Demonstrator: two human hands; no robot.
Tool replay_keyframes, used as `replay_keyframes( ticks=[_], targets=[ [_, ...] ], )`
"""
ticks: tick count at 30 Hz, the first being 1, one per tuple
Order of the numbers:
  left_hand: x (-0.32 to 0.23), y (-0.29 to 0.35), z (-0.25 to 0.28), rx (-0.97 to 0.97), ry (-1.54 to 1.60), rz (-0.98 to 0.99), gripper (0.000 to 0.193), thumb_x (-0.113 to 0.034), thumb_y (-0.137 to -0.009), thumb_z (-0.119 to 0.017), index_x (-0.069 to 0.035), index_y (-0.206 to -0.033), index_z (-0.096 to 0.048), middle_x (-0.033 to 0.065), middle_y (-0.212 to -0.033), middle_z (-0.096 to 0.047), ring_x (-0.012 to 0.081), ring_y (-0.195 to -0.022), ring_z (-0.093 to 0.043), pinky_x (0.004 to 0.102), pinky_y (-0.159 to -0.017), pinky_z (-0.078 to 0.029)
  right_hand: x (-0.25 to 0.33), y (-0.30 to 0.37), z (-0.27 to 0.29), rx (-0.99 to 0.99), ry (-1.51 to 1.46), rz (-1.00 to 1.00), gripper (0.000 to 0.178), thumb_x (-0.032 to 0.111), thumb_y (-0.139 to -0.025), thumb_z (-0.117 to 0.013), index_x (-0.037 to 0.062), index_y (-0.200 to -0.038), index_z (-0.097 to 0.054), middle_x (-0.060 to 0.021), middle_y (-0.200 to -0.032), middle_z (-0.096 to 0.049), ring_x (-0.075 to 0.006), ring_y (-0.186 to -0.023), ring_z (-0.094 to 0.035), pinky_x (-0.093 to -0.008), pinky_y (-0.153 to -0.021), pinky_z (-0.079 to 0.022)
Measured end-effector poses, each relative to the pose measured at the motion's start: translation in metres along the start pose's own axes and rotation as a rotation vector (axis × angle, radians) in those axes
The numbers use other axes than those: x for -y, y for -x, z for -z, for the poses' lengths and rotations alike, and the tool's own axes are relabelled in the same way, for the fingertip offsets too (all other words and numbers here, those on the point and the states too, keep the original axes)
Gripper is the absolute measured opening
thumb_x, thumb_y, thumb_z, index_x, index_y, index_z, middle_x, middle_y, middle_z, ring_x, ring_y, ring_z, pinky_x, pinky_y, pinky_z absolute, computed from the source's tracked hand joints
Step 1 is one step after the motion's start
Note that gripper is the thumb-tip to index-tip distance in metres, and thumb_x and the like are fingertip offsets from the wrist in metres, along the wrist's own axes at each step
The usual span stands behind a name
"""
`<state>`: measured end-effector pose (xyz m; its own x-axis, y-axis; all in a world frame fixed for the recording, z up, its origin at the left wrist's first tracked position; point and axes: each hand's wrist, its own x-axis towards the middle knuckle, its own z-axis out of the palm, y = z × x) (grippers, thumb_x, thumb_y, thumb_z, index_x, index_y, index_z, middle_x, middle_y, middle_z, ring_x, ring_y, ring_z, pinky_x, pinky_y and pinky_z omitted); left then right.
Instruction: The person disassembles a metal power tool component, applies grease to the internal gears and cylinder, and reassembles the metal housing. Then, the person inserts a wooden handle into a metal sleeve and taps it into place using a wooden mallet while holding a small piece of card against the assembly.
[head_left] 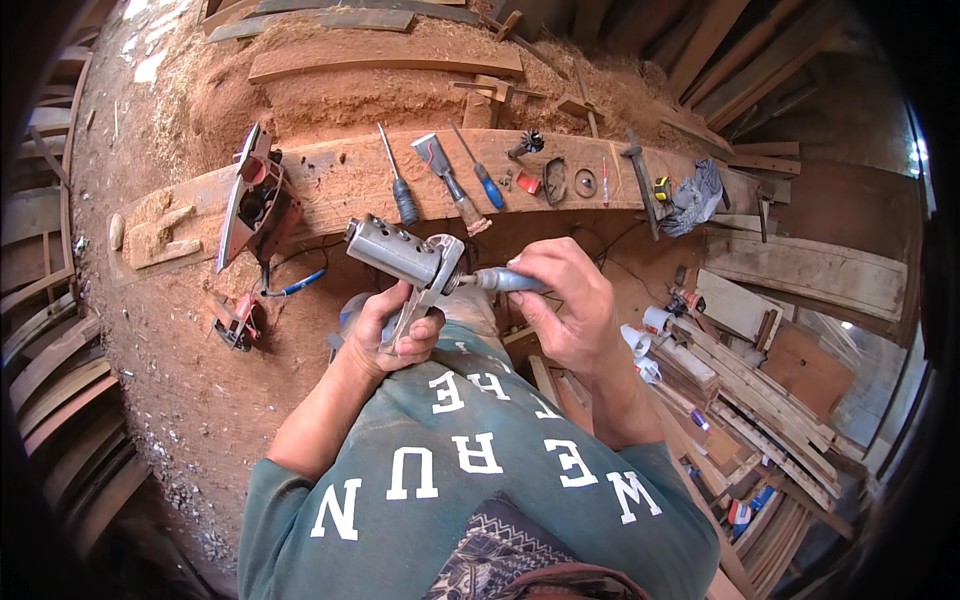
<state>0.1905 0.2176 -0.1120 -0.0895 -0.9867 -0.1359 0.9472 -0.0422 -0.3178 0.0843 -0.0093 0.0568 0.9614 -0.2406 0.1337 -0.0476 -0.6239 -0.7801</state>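
Fingers of the left hand [395, 325] are curled round the lower arm of a metal part [395, 250], whose drilled cylinder juts leftward above the thumb, while those of the right hand [578, 300] pinch a blue-handled tool [505, 280], its narrow end at the part's right side, just left of the fingertips. Past the hands lies a plank [340, 190] bearing a black-handled screwdriver [404, 200], a scraper [447, 182], a blue screwdriver [489, 190] and a yellow tape measure [662, 188], with a red tool [268, 205] near its left end. Farther off, sawdust [330, 110] surrounds a board [390, 65].
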Motion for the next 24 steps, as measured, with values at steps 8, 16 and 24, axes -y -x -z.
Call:
replay_keyframes(
  ticks=[8, 16, 24],
  targets=[
    [0.0, -0.002, -0.012, -0.03, -0.008, -0.073, 0.075, -0.06, -0.102, -0.064, -0.004, -0.15, -0.049, 0.0071, -0.075, -0.054, 0.011, -0.048, -0.051, 0.0203, -0.041, -0.044, -0.02, -0.002, -0.033, -0.045, -0.531, -0.157, 0.029, -0.003, -0.099, -0.065, 0.0008, -0.127, -0.059, -0.0149, -0.129, -0.069, -0.0224, -0.121, -0.064, -0.0375, -0.109, -0.049],
    [-0.005, -0.004, -0.024, -0.122, -0.187, -0.134, 0.086, -0.083, -0.094, -0.053, -0.011, -0.141, -0.059, 0.0178, -0.089, -0.069, 0.0203, -0.061, -0.064, 0.0284, -0.053, -0.051, -0.004, -0.019, -0.045, 0.025, -0.549, -0.089, 0.032, 0.004, -0.103, -0.063, 0.002, -0.134, -0.053, -0.0199, -0.139, -0.066, -0.031, -0.133, -0.062, -0.0422, -0.115, -0.046],
    [-0.006, -0.009, -0.032, -0.095, -0.126, -0.13, 0.077, -0.077, -0.098, -0.055, -0.011, -0.137, -0.061, 0.0146, -0.09, -0.066, 0.0204, -0.067, -0.064, 0.0279, -0.056, -0.05, -0.001, -0.021, -0.032, 0.066, -0.1, 0.119, 0.039, 0.011, -0.099, -0.067, 0.0064, -0.135, -0.052, -0.013, -0.139, -0.068, -0.0368, -0.144, -0.055, -0.0651, -0.126, -0.025]
  ],
)
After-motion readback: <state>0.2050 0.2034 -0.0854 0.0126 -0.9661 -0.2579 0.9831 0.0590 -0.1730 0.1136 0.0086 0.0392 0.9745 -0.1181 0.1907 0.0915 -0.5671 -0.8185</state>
